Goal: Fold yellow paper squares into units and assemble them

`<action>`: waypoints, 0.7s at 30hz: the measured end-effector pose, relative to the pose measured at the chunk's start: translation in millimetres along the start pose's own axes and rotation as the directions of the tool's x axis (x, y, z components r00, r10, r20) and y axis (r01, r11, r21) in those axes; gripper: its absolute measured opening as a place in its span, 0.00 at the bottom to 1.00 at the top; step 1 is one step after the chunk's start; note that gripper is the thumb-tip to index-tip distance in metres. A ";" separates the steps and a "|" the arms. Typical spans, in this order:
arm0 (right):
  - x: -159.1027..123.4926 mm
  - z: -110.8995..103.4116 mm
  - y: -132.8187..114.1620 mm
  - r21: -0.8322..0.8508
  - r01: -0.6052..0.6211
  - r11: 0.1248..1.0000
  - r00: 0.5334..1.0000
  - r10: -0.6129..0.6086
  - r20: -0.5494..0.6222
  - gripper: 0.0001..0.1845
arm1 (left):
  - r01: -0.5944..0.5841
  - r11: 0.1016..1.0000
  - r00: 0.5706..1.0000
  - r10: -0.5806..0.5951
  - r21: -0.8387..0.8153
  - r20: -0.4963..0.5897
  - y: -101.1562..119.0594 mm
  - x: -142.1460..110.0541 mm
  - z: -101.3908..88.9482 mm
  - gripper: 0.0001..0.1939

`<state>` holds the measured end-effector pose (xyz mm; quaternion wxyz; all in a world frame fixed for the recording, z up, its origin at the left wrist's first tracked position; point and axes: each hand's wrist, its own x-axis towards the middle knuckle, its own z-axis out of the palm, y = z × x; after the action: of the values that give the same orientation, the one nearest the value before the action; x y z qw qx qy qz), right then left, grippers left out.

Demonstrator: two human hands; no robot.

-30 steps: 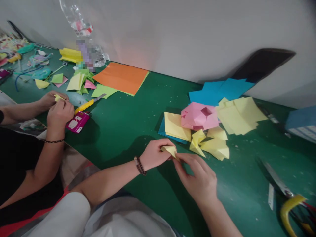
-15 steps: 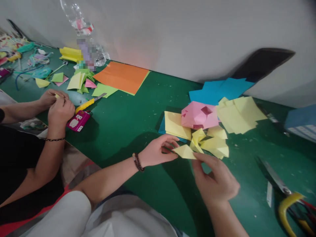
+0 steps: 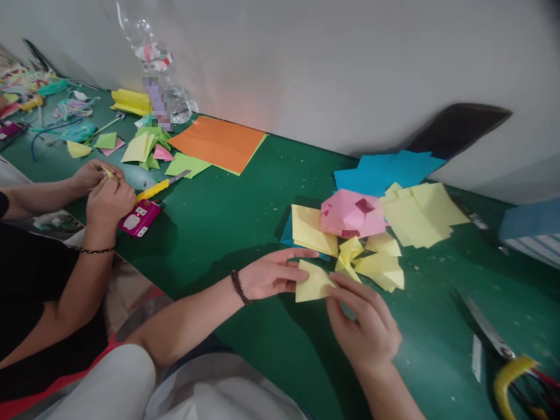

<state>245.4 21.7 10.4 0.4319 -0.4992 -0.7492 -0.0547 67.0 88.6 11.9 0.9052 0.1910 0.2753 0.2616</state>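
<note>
Looks like a mid-fold step on one small sheet. The yellow paper (image 3: 314,282) sits between both hands, over the surface (image 3: 258,204), near the front of the paper pile. It's a rough folded shape, with corners pointing out and no sharp crease visible. Can't tell if it's lifted or resting on the surface. The next move seems to call for bringing the edges together and pressing a crease.

Left hand (image 3: 272,273) has a beaded bracelet at the wrist. It's open, fingers stretched out nearly flat, not clenched, with the paper's left side against it. Right hand (image 3: 363,329) is half open, fingers curled over the paper's right corner. Looks like a light grasp, but the exact contact is partly hidden.

Just past the hands are loose yellow folded pieces (image 3: 378,268) and a pink folded form (image 3: 352,213), with yellow sheets (image 3: 420,213) and blue sheets (image 3: 389,169) behind and to the right. Scissors (image 3: 487,335) lie open near the right edge.

Off to the left, a co-worker's hands (image 3: 109,201) pinch a small yellow piece (image 3: 108,172). Near them are a yellow craft knife (image 3: 153,191) and a magenta box (image 3: 140,217). An orange sheet (image 3: 217,143) lies farther back.
</note>
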 end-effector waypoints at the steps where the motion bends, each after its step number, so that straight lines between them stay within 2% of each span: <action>1: -0.1 0.4 -0.5 0.030 -0.011 1.000 1.000 0.011 0.012 0.17 | -0.018 1.000 1.000 0.018 -0.004 0.000 0.5 -0.1 -0.5 0.28; 3: -0.9 0.6 -1.6 0.133 -0.129 0.983 0.992 0.127 0.027 0.16 | -0.050 0.999 0.999 0.050 -0.005 0.001 1.6 -0.4 -1.0 0.29; 5: -2.2 0.9 -2.3 0.315 -0.356 0.880 0.933 0.352 0.070 0.13 | -0.064 0.998 0.998 0.064 -0.001 0.007 2.2 -0.7 -0.9 0.29; 7: -3.3 1.5 -2.2 0.510 -0.555 0.657 0.816 0.549 0.181 0.12 | -0.062 0.998 0.998 0.062 0.006 0.016 2.1 -0.8 -0.7 0.29; 8: -3.6 2.0 -1.8 0.581 -0.617 0.531 0.756 0.606 0.249 0.13 | -0.060 0.998 0.998 0.060 0.010 0.021 1.8 -0.8 -0.5 0.29; 10: -3.3 3.2 -0.5 0.645 -0.690 0.329 0.658 0.656 0.369 0.16 | -0.056 0.998 0.998 0.056 0.027 0.031 0.6 -0.5 -0.3 0.29; 12: -2.5 4.3 0.5 0.646 -0.735 0.206 0.582 0.681 0.445 0.18 | -0.057 0.997 0.998 0.055 0.042 0.035 -1.1 0.0 -0.3 0.29; 14: -1.7 5.1 0.9 0.631 -0.762 0.146 0.528 0.705 0.474 0.17 | -0.061 0.997 0.997 0.059 0.044 0.044 -3.2 1.0 -1.0 0.30; 16: -1.3 5.9 0.9 0.615 -0.780 0.119 0.492 0.724 0.483 0.16 | -0.073 0.997 0.995 0.071 0.026 0.066 -5.2 2.6 -2.8 0.31; 21: -1.8 8.2 0.2 0.577 -0.812 0.085 0.448 0.726 0.523 0.14 | -0.111 0.992 0.990 0.106 0.058 0.092 -7.0 4.4 -8.4 0.34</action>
<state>240.9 24.8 3.9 0.5222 -0.5764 -0.3347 0.5320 67.6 87.3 0.2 0.8944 0.2455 0.2324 0.2929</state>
